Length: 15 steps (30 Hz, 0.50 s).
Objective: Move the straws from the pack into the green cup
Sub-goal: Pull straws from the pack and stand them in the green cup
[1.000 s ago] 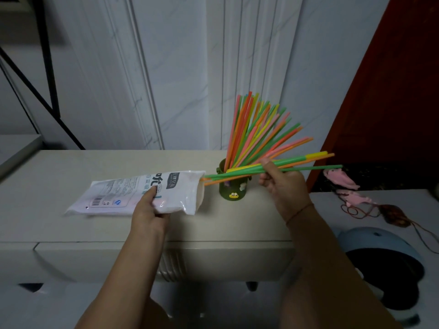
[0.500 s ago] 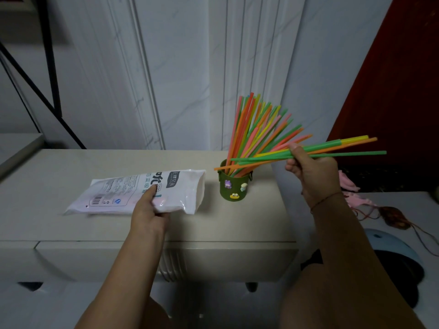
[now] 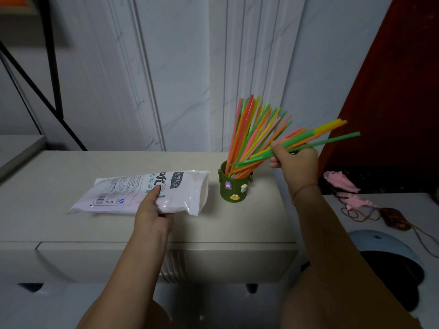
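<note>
My left hand (image 3: 152,213) lies on the white plastic straw pack (image 3: 145,192), fingers (image 3: 154,191) flat over its printed label and thumb tucked against the near edge, pinning it to the cream cabinet top (image 3: 59,176). The pack lies on its side, its open mouth turned toward the green cup (image 3: 235,186), just short of touching it. I cannot tell whether any straws remain inside, since the plastic is opaque.

My right hand (image 3: 297,162) is raised just right of the cup and pinches a small bundle of straws (image 3: 308,140) between thumb and fingers. The bundle is mostly green, with a yellow and an orange one in it. It slants low, its left ends over the cup's rim and its right ends pointing up and out toward the dark red panel (image 3: 392,91).

The cup stands upright near the cabinet's right end, with small cartoon figures stuck to its front. It already holds a fan of straws (image 3: 251,129) in pink, orange, yellow and green, leaning up and to the right against the white marbled wall (image 3: 178,67).

On the lower white surface to my right lie pink trinkets on a cord (image 3: 342,184), well apart from the cup, and below them a pale blue helmet (image 3: 384,243).
</note>
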Available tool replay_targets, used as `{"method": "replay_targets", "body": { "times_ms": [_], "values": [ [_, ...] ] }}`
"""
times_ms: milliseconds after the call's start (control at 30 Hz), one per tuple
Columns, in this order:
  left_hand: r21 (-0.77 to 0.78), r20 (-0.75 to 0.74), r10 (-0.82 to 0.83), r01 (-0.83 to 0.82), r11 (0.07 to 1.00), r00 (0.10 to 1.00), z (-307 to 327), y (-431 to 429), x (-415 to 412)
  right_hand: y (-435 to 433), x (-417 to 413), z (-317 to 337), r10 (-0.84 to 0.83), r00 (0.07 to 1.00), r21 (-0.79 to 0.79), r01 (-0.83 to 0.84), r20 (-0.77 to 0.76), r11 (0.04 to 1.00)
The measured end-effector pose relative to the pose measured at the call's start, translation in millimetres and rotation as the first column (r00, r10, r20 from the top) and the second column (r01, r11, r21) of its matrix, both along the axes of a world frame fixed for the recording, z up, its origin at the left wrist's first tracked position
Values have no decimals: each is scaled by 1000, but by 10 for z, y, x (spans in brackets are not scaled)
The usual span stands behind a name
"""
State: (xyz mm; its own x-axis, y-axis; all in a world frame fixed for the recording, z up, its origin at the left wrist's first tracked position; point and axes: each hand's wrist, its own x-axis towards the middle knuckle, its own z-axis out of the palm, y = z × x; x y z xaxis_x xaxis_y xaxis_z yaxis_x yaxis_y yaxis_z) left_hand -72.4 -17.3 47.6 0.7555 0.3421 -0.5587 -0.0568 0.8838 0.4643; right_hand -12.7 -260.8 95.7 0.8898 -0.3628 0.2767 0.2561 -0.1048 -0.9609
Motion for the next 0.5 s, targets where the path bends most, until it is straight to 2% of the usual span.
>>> {"method": "replay_targets", "body": {
  "times_ms": [233, 500],
  "values": [
    [22, 10, 9, -9, 1000, 1000, 7, 17, 4, 191, 237, -100, 92, 977, -126, -117, -192, 985],
    [47, 5, 7, -8, 999, 1000, -31, 11, 24, 229, 291, -287, 169, 937, -93, -206, -305, 974]
  ]
}}
